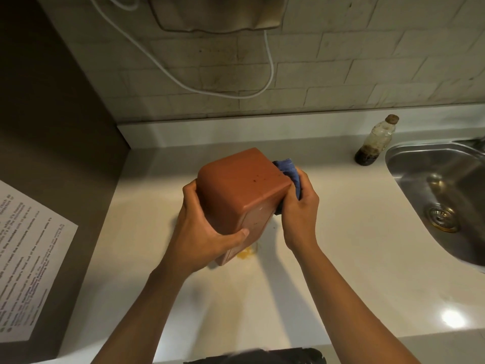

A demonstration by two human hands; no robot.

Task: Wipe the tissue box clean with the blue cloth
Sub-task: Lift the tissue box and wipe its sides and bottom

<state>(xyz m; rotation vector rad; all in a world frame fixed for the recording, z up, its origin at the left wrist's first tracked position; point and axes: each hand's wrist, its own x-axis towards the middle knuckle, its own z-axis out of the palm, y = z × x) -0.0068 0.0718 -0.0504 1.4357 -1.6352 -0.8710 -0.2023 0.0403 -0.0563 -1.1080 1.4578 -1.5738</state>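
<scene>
Head view: tissue box point(241, 190), terracotta-coloured, held tilted above the pale bench point(341, 232), clear of its surface, one broad face turned up toward the camera. Left hand point(202, 227) clamped on the box's near-left side, thumb laid across the lower face, fingers wrapped behind. Right hand point(299, 206) closed round the bunched blue cloth point(288, 172), pressing it against the box's right side; whether the cloth reached under the box could not be told. Several small dark specks visible on the upturned face, not yet reached by the cloth. Yellowish stain point(246, 254) on the bench just below the box's lower end. Grimy bottle point(375, 140) standing far right, near the steel sink point(409, 164). Printed sheet point(29, 258) lying at near left; white cable point(236, 93) looping down the tiled wall behind.

Step judged to be in hand: wiping the right side, task partly done at best. Next move likely to call for keeping the left grip firm, then bringing the cloth up over the edge onto the speckled top face, or rotating the box to present that face, with enough pressure to lift the spots and without letting the box slip.
</scene>
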